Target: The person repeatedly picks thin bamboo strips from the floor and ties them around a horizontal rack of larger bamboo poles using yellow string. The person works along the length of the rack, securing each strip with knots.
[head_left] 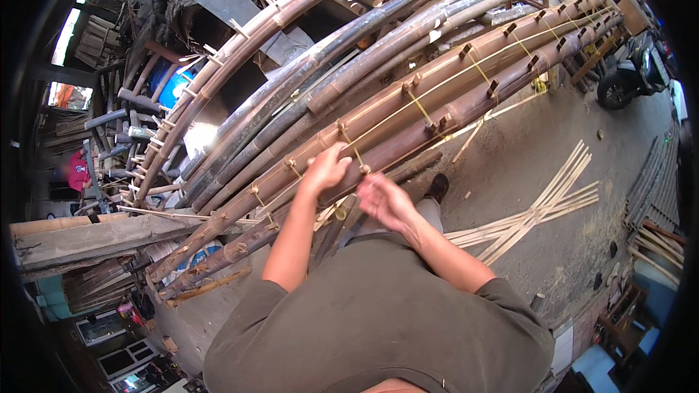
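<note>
Two long brown bamboo poles lie side by side in front of me, an upper one (pixel 378 114) and a lower one (pixel 408 135). Short wooden pegs (pixel 491 89) stand along both, and thin yellow cords (pixel 420 107) cross between them. My left hand (pixel 327 169) rests over the upper pole near a peg, its fingers bent together; whatever lies at their tips is hidden. Beside the lower pole, close under a peg (pixel 365 169), my right hand (pixel 387 201) is slightly blurred, with its fingers loosely curved and apart. I see nothing in it.
More bamboo poles (pixel 342 76) lie beyond, beside a curved, pegged bamboo frame (pixel 240 58). Pale split strips (pixel 535 211) lie crossed on the ground at right. A motorbike (pixel 633 76) stands far right. A concrete beam (pixel 95 241) is at left, and a person in red (pixel 79 171) is behind.
</note>
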